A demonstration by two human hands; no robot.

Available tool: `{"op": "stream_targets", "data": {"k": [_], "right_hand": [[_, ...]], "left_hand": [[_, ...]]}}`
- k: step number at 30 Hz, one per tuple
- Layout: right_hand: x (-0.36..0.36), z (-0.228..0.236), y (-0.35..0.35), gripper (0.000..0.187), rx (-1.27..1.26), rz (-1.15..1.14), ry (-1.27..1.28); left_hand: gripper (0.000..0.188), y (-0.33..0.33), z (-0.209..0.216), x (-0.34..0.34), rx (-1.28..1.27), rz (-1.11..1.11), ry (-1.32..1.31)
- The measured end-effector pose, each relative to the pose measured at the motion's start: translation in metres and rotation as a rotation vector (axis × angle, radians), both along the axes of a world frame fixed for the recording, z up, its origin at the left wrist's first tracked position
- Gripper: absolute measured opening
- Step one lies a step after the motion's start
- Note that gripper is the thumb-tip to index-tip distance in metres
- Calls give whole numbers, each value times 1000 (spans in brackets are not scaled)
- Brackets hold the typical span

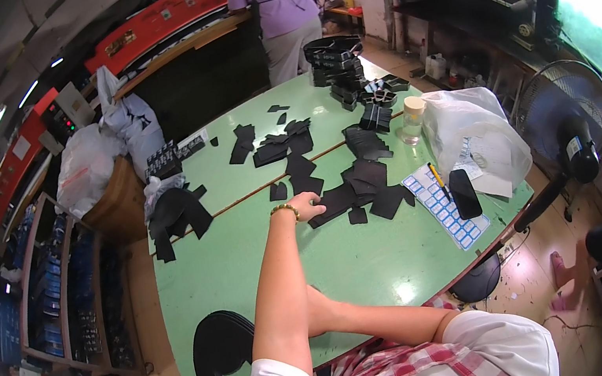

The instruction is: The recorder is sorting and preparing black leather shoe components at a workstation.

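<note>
My left hand [306, 205], with a beaded bracelet at its wrist, reaches to the middle of the green table [267, 273]. Its bent fingers close at the left end of a flat black piece [334, 205] in a loose pile. More black pieces [368, 177] overlap just to the right. The right forearm crosses beneath the left one, close to my body. Of my right hand [320, 312] only the back shows; its fingers are hidden behind my left forearm. Nearest to that hand is a stack of curved black pieces [219, 341] at the table's near left.
Black strap-like bundles [336, 62] stand at the far end. On the right lie a jar [412, 121], a plastic bag [471, 132], a phone [464, 194], a pen [438, 179] and a label sheet [457, 224]. A fan [575, 134] stands beyond. Another person [275, 9] works behind the table.
</note>
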State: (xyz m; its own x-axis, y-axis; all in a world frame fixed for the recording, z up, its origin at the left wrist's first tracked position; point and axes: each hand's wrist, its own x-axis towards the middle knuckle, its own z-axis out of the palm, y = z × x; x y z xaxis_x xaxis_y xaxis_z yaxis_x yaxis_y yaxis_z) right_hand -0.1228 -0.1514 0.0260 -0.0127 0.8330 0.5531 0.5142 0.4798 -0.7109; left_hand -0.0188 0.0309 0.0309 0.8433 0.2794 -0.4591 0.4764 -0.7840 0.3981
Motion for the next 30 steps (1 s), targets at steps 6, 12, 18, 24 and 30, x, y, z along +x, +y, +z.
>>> {"op": "stream_targets", "data": {"k": [6, 12, 18, 24, 30], "right_hand": [[-1, 0, 1, 23, 83, -58, -160], [2, 9, -7, 21, -61, -53, -197], [1, 5, -2, 20, 1, -48, -217], [-4, 4, -2, 22, 56, -70, -99], [3, 0, -1, 24, -44, -55, -145]], "left_hand": [[56, 1, 1, -1, -4, 3, 1], [56, -4, 7, -2, -4, -3, 8], [56, 2, -1, 0, -15, -20, -18], [56, 10, -7, -4, -16, -15, -9], [56, -6, 6, -2, -4, 12, -6]]}}
